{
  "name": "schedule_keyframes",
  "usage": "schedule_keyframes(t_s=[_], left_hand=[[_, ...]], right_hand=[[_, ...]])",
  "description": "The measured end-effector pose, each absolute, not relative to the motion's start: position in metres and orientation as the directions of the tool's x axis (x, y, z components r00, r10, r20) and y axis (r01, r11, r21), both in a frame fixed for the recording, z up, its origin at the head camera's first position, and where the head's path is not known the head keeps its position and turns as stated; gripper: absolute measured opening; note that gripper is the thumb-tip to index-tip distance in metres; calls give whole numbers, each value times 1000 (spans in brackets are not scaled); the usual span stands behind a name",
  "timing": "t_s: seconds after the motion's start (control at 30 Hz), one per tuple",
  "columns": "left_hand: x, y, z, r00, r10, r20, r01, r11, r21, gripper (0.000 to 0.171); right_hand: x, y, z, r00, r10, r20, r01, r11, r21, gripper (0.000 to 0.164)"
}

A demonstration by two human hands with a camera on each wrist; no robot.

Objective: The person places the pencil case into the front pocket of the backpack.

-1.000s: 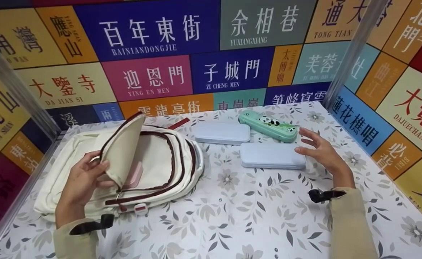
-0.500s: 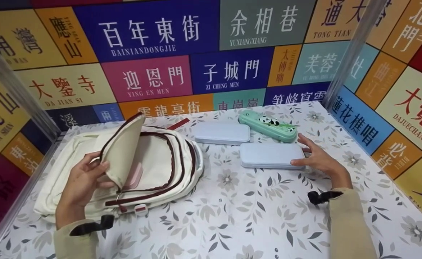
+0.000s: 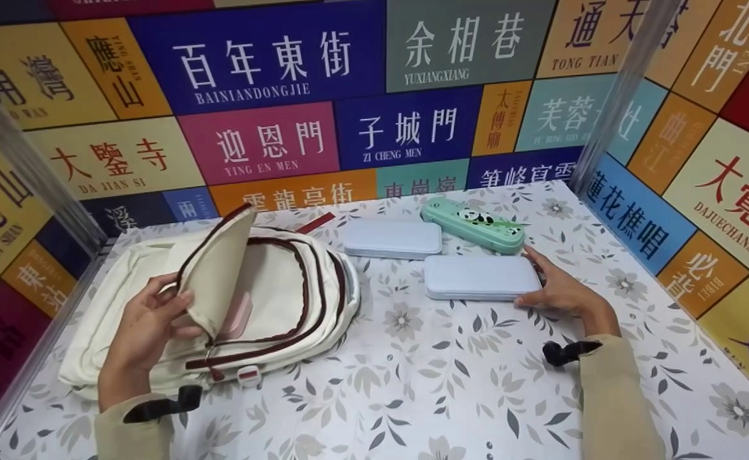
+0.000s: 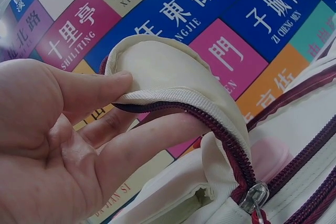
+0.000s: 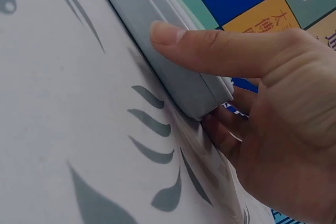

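My left hand (image 3: 141,335) pinches the zippered edge of a cream backpack's raised front flap (image 3: 221,268) between thumb and fingers. In the left wrist view the thumb lies on the flap's pale lining (image 4: 163,69), with fingers behind it. Inside the open pocket of the backpack (image 3: 112,281) a pink item (image 3: 238,317) partly shows. On the table, my right hand (image 3: 562,292) grips the right end of a pale blue pencil case (image 3: 481,276). Its thumb presses the near side of that case (image 5: 173,72), and the other fingers reach round the end, partly hidden.
A second pale blue case (image 3: 392,237) lies to the left, behind the gripped one. Touching or close behind them is a green panda pencil case (image 3: 473,223). A dark red strap (image 3: 316,222) sticks out beyond the backpack. Sign-patterned panels (image 3: 272,140) border the flowered table (image 3: 406,383).
My right hand has moved in from the right and closed its thumb and fingers on the nearer pale blue pencil case. The left hand keeps holding the flap. The head view has shifted slightly.
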State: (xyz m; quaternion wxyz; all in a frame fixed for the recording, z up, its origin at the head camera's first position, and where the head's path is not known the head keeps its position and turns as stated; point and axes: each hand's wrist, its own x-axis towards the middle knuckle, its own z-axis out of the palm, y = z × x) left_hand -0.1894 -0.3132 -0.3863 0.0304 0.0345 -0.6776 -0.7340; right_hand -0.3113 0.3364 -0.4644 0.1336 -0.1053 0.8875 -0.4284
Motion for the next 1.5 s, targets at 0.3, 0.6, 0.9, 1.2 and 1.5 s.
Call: schedule_keyframes(t_s=[0.3,0.6,0.9,1.2,1.5], left_hand=[[-189,-313,-387,-995,-94,-14,-7,-82,997,24],[-189,-312,-387,-995,-102,-17,-8,-83,996,25],[-189,-312,-386,-995,-99,-21,-13,-73,997,23],[-190,-311,-385,-995,-99,-23,-16,-68,998,24],[-190,-311,-385,-995,-99,-25,-19,-66,998,23]], right_hand=[[-311,336,-464,-947,-275,-164,-49,630,-775,127],[-311,334,-457,-958,-231,-171,4,585,-811,127],[-309,338,-448,-948,-226,-224,122,391,-912,111],[-308,341,-445,-929,-241,-281,259,120,-958,105],[-313,342,-450,-891,-197,-410,407,58,-912,102]])
